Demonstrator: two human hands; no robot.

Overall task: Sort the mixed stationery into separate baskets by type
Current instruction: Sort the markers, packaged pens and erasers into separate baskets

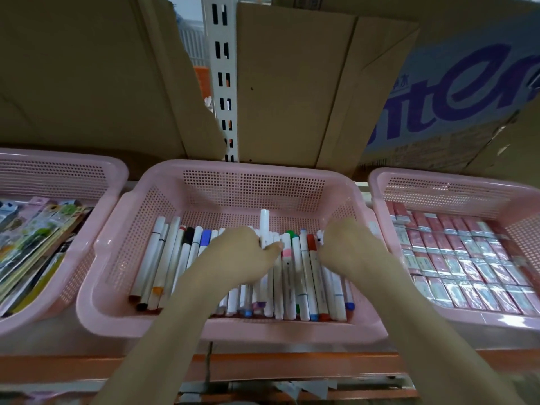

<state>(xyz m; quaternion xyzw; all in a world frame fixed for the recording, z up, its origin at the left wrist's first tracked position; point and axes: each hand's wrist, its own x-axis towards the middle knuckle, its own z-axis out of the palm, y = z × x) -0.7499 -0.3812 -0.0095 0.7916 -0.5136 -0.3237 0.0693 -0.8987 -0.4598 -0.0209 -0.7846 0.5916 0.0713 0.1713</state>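
Note:
The middle pink basket holds several white markers with coloured caps, lying side by side. My left hand is inside it and grips one white marker, which stands up above the others. My right hand rests on the markers at the right side of the same basket; its fingers are hidden behind the back of the hand. The left pink basket carries flat packaged items. The right pink basket is packed with several small red and white boxes in clear wrap.
All three baskets sit in a row on an orange shelf. Brown cardboard boxes stand right behind them, one with blue print at the right. A white slotted shelf upright rises behind the middle basket.

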